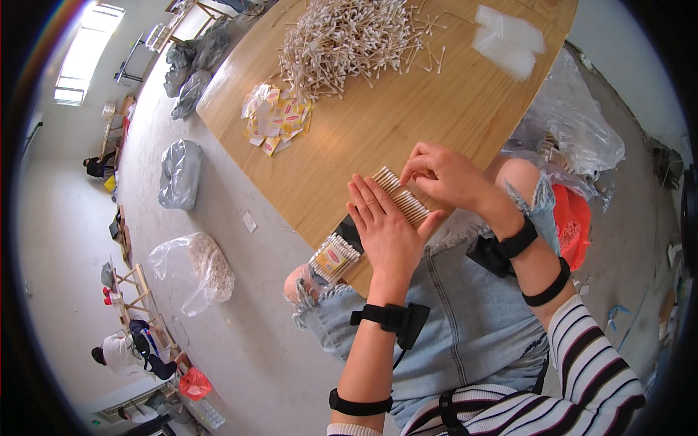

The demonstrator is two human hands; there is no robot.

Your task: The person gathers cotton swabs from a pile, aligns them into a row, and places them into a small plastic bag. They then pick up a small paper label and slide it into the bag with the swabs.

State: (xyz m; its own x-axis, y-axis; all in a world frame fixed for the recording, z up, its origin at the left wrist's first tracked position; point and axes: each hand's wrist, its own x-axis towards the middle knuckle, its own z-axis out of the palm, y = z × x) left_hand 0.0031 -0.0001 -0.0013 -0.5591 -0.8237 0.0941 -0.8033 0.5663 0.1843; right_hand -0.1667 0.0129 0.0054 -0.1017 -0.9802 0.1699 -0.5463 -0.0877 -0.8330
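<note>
A row of cotton swabs (pixel 414 208) lies side by side near the edge of the wooden table. Across it rests my left hand (pixel 392 231), palm down with the fingers stretched out. At the row's far right side is my right hand (pixel 445 174); its fingers are curled and pinched close to the swab tips, and whatever is between them is hidden. A filled pack of cotton swabs (pixel 334 257) with a yellow and white label sits at the table edge, left of my left hand. Beside it is a dark object (pixel 350 231), partly covered by that hand.
On the wooden table (pixel 349 138) are a large heap of loose swabs (pixel 347 43), printed yellow-white cards (pixel 280 120) and clear flat bags (pixel 509 42). Plastic sacks (pixel 179 174) stand on the floor at left. A red bag (pixel 571 227) lies right of my knee. People work far left.
</note>
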